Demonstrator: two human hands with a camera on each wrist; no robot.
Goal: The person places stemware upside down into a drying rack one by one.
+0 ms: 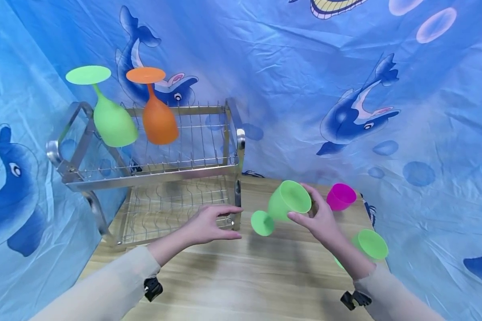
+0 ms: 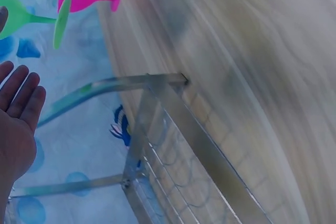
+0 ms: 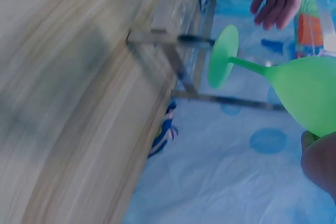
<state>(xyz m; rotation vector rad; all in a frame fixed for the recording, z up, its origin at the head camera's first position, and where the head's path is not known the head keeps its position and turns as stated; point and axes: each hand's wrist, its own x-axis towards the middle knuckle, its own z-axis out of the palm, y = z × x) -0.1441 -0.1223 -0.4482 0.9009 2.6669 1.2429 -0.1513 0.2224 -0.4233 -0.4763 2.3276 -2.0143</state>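
My right hand grips a green goblet by its bowl, holding it above the table with the foot tilted down toward the left. In the right wrist view the same green goblet shows its whole stem and foot. My left hand reaches toward it with thumb and fingers spread apart, nothing between them, in front of the rack's right end. Upside down on the upper tier of a metal dish rack stand a green goblet and an orange goblet.
A magenta goblet stands at the table's back right. Another green goblet stands nearer, partly behind my right forearm. The rack's lower wire tier lies just above the wooden table. A blue dolphin-print curtain surrounds the table.
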